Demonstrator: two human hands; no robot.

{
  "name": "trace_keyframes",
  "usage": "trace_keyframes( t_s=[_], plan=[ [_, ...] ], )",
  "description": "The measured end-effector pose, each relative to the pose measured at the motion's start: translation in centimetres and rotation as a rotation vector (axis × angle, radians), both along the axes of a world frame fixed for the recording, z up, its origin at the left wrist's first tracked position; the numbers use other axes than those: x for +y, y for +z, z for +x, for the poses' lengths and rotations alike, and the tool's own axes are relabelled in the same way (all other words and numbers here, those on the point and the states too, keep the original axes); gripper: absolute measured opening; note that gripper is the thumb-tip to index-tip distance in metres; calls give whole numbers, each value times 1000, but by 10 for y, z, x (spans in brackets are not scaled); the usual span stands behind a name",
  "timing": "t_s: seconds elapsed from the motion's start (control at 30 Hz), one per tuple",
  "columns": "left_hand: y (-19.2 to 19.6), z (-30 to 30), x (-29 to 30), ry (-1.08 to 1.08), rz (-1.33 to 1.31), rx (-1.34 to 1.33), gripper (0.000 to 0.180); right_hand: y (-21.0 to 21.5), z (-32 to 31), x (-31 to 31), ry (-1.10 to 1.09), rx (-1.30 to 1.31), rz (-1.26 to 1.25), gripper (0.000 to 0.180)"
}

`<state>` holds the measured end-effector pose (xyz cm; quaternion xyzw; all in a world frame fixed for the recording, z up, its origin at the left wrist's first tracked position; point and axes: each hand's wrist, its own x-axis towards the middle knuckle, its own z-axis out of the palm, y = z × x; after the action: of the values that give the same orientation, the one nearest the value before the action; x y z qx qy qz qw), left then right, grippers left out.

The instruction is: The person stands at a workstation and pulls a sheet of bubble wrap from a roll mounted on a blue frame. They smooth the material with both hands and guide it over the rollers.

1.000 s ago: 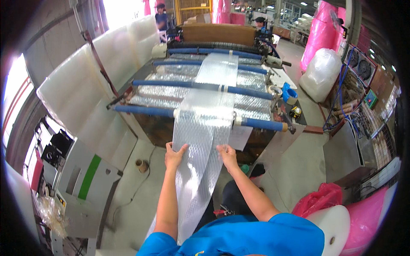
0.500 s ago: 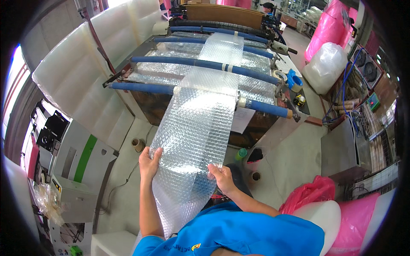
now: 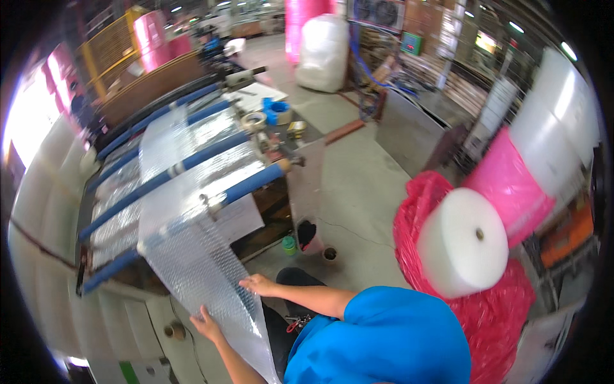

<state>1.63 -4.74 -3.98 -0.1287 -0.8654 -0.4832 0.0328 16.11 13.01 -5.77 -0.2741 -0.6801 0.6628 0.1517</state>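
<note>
The left hand (image 3: 208, 325) is spread, thumb and fingers apart, at the left edge of the clear bubble sheet (image 3: 195, 269); half a second ago it gripped that edge. Whether it touches now, I cannot tell. The right hand (image 3: 257, 285) pinches the right edge, as before. Between the hands, the sheet now slants down rightward from the front blue roller (image 3: 252, 183) toward the person's lap, where it ran down leftward earlier. Beyond, the view has swung right: the machine's rollers sit at picture left, and the white roll (image 3: 457, 246), earlier partly cut off by the blue shirt (image 3: 390, 336), shows clearly against red film (image 3: 492, 326).
</note>
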Motion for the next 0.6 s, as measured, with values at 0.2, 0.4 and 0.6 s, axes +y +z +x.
trace_keyframes(
  t_s=[0.2, 0.4, 0.6],
  plan=[
    [12, 6, 17, -65, 0, 80, 47, 7, 9, 1, -72, 105, -27, 41],
    [-4, 4, -3, -24, 71, 61, 44, 7, 5, -8, -39, 80, 31, 39],
    [8, 11, 12, 52, 32, 57, 38, -2, 15, 2, -60, -72, 50, 38]
  ],
)
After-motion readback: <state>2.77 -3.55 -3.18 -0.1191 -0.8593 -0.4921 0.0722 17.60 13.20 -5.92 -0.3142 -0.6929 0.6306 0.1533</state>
